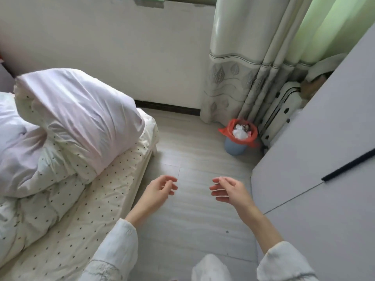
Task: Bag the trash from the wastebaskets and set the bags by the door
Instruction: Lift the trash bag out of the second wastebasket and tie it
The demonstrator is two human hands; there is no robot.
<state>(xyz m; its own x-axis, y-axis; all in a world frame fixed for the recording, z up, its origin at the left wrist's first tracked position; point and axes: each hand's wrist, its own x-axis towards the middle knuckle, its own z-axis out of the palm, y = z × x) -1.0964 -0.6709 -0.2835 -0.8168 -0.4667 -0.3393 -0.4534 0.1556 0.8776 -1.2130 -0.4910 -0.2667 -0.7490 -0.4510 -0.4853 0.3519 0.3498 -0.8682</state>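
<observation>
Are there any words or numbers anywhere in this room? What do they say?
None: no words, numbers or brand marks show in this view.
The curtain has a leaf pattern, not letters.
The bedding has only small dots.
The red bag in the blue bin shows no print, and the trash inside is too small to read.
The cabinet is plain.

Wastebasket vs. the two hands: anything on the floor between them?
No. Head view shows bare floor between the wastebasket and both the left hand and right hand.
</observation>
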